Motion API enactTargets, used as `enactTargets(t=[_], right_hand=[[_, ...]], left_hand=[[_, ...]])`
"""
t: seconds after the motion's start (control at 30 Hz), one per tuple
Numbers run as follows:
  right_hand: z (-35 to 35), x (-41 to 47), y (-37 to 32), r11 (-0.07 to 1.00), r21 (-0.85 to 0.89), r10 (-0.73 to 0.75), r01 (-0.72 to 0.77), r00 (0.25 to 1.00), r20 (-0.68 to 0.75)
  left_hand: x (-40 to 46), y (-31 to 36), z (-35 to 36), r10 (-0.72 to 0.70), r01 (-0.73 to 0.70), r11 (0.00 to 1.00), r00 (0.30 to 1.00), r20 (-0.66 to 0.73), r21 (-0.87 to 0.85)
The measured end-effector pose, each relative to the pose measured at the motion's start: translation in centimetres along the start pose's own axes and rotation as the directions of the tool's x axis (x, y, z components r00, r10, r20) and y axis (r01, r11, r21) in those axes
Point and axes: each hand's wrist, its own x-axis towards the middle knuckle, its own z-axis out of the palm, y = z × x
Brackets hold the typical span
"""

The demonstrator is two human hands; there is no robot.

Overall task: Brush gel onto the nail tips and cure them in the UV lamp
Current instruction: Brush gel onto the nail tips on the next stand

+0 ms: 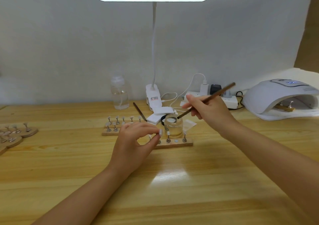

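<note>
So the right hand grips a brush tilted down, bristles dipped into the mouth of the glass jar. Left hand hovers just left of the jar, thumb and forefinger pinching a nail tip above the wooden strip that sits right in front of the jar. The UV lamp is far right of the jar, with a strip of stands inside. Lots of bare table in front of the jar.
</note>
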Motion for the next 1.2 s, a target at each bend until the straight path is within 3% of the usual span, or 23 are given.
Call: enactTargets(t=[0.1,0.2,0.5,0.67,0.9,1.2], right_hand=[[0.2,1.6,-0.2,0.995,-0.1,0.025,-0.019,0.998,0.058],[0.9,2.5,-0.4,0.974,-0.226,-0.013,0.019,1.0,0.028],[3.4,2.8,0.1,0.835,-0.55,0.048,-0.011,0.997,0.053],[2.3,3.0,-0.2,0.926,-0.368,0.055,-0.079,0.996,-0.076],[0.7,2.9,0.7,0.964,-0.097,0.221,-0.248,0.948,-0.23],[-0.4,1.5,0.8,0.992,0.012,0.121,-0.123,0.946,-0.301]], left_hand=[[0.0,0.0,0.0,-0.011,0.01,1.0,1.0,-0.008,-0.015],[0.0,0.0,0.0,-0.013,0.013,1.0,1.0,-0.014,-0.018],[0.1,0.0,-0.1,-0.006,0.005,1.0,1.0,-0.022,-0.013],[0.0,0.0,0.0,-0.011,0.01,1.0,1.0,-0.029,-0.021],[0.0,-0.1,0.0,-0.008,0.007,0.999,1.0,-0.027,-0.032],[-0.1,-0.3,0.0,-0.015,0.015,0.999,1.0,-0.026,-0.035]])
